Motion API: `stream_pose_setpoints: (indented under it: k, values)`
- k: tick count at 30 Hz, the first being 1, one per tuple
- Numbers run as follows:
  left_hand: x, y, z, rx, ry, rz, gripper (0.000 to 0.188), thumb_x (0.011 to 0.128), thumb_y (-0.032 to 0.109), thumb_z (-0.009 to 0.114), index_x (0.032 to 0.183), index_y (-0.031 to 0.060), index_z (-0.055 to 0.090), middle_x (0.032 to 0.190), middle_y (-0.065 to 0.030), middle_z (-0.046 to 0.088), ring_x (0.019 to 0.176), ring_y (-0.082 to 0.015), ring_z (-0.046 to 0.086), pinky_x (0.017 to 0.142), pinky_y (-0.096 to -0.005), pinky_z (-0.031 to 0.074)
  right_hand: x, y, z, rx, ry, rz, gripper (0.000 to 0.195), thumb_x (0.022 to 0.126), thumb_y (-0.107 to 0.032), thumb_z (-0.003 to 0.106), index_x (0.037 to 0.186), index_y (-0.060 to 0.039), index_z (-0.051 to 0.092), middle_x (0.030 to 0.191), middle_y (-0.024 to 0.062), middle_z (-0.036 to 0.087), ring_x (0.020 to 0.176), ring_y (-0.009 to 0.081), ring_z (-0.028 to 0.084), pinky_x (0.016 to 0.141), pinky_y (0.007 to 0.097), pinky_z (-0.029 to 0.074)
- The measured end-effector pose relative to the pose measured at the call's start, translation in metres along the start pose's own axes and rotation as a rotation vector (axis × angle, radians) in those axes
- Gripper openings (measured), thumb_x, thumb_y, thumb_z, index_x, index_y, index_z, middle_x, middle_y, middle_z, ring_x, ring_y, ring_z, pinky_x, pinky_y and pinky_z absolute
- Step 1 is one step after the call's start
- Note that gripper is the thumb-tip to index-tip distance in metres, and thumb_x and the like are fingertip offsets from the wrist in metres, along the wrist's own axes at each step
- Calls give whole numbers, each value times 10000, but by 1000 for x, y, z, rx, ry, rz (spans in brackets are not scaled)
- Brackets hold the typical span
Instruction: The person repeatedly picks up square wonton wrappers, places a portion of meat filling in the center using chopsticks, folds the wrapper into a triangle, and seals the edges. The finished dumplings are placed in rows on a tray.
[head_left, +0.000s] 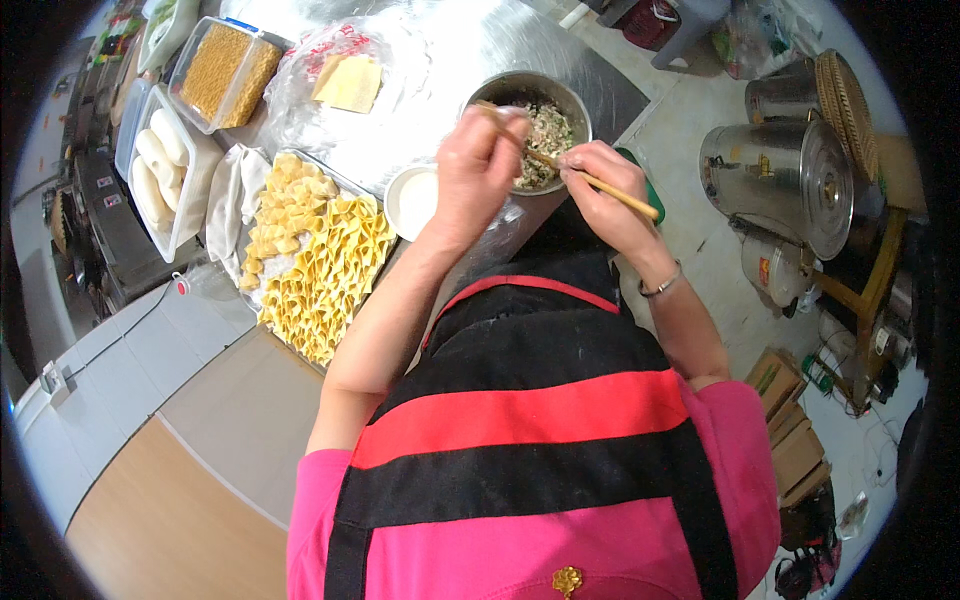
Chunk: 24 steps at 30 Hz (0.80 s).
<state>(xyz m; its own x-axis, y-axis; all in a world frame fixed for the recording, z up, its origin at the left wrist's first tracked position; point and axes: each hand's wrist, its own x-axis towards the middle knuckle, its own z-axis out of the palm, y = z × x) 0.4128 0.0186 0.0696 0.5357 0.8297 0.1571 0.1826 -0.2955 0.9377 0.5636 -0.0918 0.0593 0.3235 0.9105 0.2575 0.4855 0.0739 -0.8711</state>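
Observation:
My right hand (609, 191) grips a thin wooden stick (619, 196) that slants across a metal pot (583, 112). Inside the pot is a pale minced filling with green bits (551, 135). Over the pot's left side, my left hand (480, 169) is curled, with the stick's far part crossing at its fingers. Blur hides what lies between those fingertips. Left of that forearm stands a white bowl (414, 201) with pale contents. A tray holds rows of folded yellow wontons (322, 285) and paler ones (289, 202). Square yellow wrappers (349, 84) lie on a plastic bag (296, 82).
The metal table (480, 37) ends at a corner right of the pot. Along its left are a tub of yellow-brown grains (225, 75), a tub of white rolls (157, 172) and a white cloth (236, 199). Large metal pots (765, 169) and cardboard (795, 450) stand at the right.

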Motion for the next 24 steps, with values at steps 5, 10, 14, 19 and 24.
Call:
stream_pose_setpoints:
  k: [5,10,14,19,24]
  values:
    - [-3,-15,37,163,-56,262,183,824,44,636,998,-11,649,937,-156,630,845,-303,642,704,-372,529,16,40,5,526,69,370,269,878,-24,617,1137,41,584,939,47,649,860,118,608,785,224,491]
    - [10,-20,37,-6,-79,153,353,843,64,622,1189,7,579,1044,-166,581,811,-245,634,699,-321,519,7,25,-14,337,65,617,221,881,-96,643,1059,34,620,822,34,650,706,60,588,662,202,496]
    - [11,-29,-7,40,63,177,358,836,30,577,1194,8,576,1067,-164,585,813,-193,625,693,-274,509,-12,-2,-15,132,-390,872,173,895,-154,631,840,2,682,676,22,617,562,81,567,522,221,459]
    - [-15,-38,-83,-298,401,-262,253,935,35,476,1161,0,586,986,-66,610,665,-68,525,584,-219,463,32,-74,69,126,-400,111,110,847,-98,642,873,8,658,809,114,640,737,226,629,666,309,496]
    - [-62,-36,-144,-352,593,-313,227,958,63,472,1129,-30,589,975,-70,610,652,-85,517,567,-228,455,129,-32,212,-201,-187,-252,156,799,-114,657,920,-16,654,901,143,610,861,303,602,754,388,482]
